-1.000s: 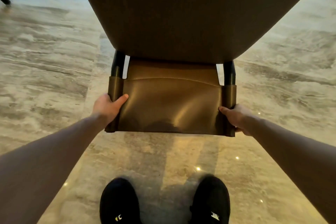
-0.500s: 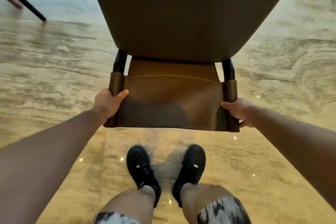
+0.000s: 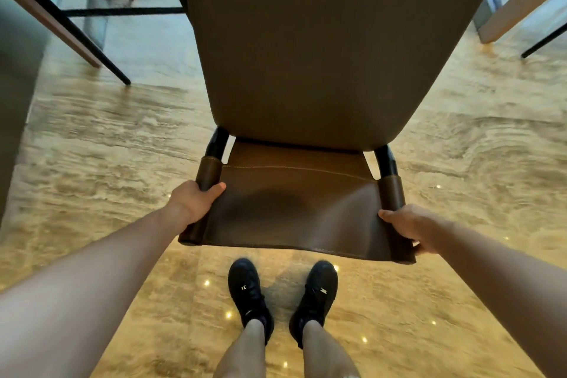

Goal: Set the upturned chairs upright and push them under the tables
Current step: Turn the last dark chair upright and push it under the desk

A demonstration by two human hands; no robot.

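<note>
Chair (image 3: 306,70) — centre frame, filling the top and middle; its brown leather backrest (image 3: 294,209) is the nearest part.
Left hand (image 3: 193,201) — curled round the backrest's left sleeve-covered post, thumb on the leather.
Right hand (image 3: 408,225) — gripping the right post near the lower edge.
Black shoes (image 3: 250,294) — bottom centre, on polished stone floor (image 3: 460,163), bare on both sides of the chair.
Black table legs (image 3: 76,27), upper left — possibly a table frame; blurred.
</note>
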